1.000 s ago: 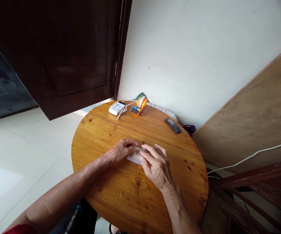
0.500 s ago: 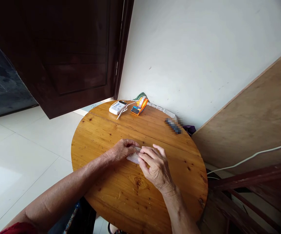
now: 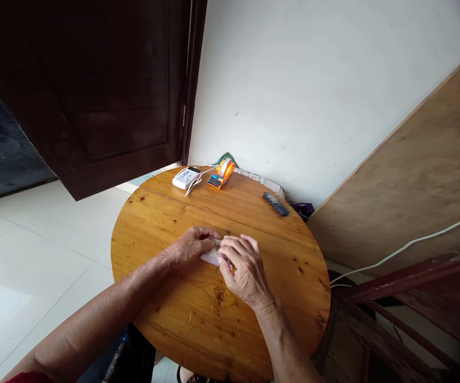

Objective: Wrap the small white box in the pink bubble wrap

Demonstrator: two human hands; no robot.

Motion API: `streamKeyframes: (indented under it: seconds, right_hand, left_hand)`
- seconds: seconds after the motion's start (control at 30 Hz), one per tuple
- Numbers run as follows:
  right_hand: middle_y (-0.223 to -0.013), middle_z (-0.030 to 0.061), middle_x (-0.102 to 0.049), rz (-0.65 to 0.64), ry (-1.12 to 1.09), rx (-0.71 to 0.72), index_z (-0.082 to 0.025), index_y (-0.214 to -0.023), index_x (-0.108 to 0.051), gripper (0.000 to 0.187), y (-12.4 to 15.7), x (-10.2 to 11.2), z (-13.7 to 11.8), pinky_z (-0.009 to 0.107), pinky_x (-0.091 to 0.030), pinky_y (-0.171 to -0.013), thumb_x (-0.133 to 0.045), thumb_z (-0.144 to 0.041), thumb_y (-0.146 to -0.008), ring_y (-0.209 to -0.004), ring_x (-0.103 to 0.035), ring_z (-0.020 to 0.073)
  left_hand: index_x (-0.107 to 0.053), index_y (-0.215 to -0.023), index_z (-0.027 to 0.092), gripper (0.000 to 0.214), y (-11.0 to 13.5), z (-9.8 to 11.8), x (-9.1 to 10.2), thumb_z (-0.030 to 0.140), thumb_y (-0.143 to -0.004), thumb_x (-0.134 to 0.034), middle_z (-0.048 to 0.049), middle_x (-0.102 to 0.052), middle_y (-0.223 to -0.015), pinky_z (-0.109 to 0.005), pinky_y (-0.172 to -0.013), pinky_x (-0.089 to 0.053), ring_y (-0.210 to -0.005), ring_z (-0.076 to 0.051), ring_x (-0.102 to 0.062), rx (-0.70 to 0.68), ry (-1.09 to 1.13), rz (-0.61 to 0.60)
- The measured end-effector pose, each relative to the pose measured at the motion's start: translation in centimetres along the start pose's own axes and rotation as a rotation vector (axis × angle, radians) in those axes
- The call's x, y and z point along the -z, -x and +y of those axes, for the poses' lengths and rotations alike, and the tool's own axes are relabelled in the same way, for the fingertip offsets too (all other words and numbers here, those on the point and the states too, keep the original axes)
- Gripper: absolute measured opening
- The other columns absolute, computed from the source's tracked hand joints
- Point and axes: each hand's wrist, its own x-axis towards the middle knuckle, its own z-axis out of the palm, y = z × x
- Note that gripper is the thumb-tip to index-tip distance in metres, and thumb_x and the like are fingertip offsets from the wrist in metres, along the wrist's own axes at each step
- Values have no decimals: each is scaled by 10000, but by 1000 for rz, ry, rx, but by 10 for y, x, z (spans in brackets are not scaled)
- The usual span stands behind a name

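Observation:
A small flat piece of whitish, see-through wrap [image 3: 211, 257], perhaps bubble wrap, lies between my hands just over the round wooden table [image 3: 182, 319]. What may be inside it cannot be made out. My left hand [image 3: 193, 246] grips its left end between thumb and fingers. At its right end, my right hand [image 3: 243, 268] is curled, with thumb and fingertips on the edge and covering part of the wrap.
Toward the back stand a white box-shaped device [image 3: 185, 178] with a white cord and an orange tape dispenser [image 3: 222, 174]. A blurred dark object [image 3: 276, 204] lies at back right. A dark door [image 3: 126, 106], a white wall [image 3: 313, 96] and a dark red wooden frame [image 3: 405, 282] surround the table.
The whole view has shifted slightly, so the table and things appear a little further left. My right fingers have drawn closer together at the wrap's right end; my left hand keeps its grip.

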Motion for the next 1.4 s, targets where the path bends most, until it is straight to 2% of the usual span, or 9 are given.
streamKeyframes:
  seconds: [0.17, 0.27, 0.5, 0.73, 0.97, 1.23, 1.4]
  right_hand:
    - [-1011, 48, -728, 236, -103, -130, -242, -936, -666, 177, 3, 5, 12, 389, -440, -910, -515, -186, -863, -983, -661, 221]
    - [-988, 50, -730, 294, -134, -201, -245, -883, -671, 164, 5, 8, 17, 396, -460, -879, -511, -211, -873, -960, -666, 233]
    - [-1068, 57, -712, 149, -145, -146, -233, -951, -691, 204, 3, 2, 14, 397, -452, -885, -505, -206, -872, -1009, -643, 235]
    - [-1077, 65, -694, 85, -138, -107, -225, -968, -699, 212, 4, -2, 16, 406, -451, -911, -525, -197, -851, -1046, -611, 243]
    - [-1120, 67, -693, 6, 50, -20, -221, -941, -675, 191, 2, -2, 6, 448, -382, -970, -520, -153, -853, -1204, -526, 277]
    - [-999, 37, -722, 88, 93, 22, -225, -922, -662, 173, 1, -1, 0, 445, -363, -988, -532, -130, -858, -1129, -575, 259]
    - [-982, 44, -722, 58, 86, 39, -215, -906, -639, 169, -1, -4, -3, 456, -361, -1004, -513, -113, -856, -1113, -595, 255]
  left_hand:
    - [-716, -935, 120, 309, 2, 4, 0, 305, -694, -663, -12, -649, -767, -240, -639, -414, -680, -133, -537, 13, -61, 32]
    - [-710, -1032, 116, 388, 2, 5, 0, 295, -689, -671, -19, -666, -787, -247, -649, -426, -682, -138, -552, 51, -51, 52]
    - [-726, -1021, 124, 351, 3, 5, 1, 300, -725, -657, -21, -677, -804, -238, -645, -425, -697, -140, -556, 1, -96, 25]
    - [-722, -992, 114, 302, 3, 4, 0, 303, -773, -632, -17, -663, -786, -223, -635, -408, -674, -120, -536, -22, -29, -44]
    - [-720, -955, 103, 296, 0, -3, -1, 315, -757, -662, -1, -635, -727, -213, -604, -394, -636, -107, -514, -31, 27, -35]
    - [-718, -937, 103, 328, -3, -7, 0, 347, -719, -699, 0, -625, -719, -217, -590, -385, -625, -104, -504, -27, 47, -4]
    - [-718, -942, 104, 319, -4, -8, 0, 335, -722, -693, 4, -633, -728, -217, -607, -398, -638, -106, -514, -23, 59, -28]
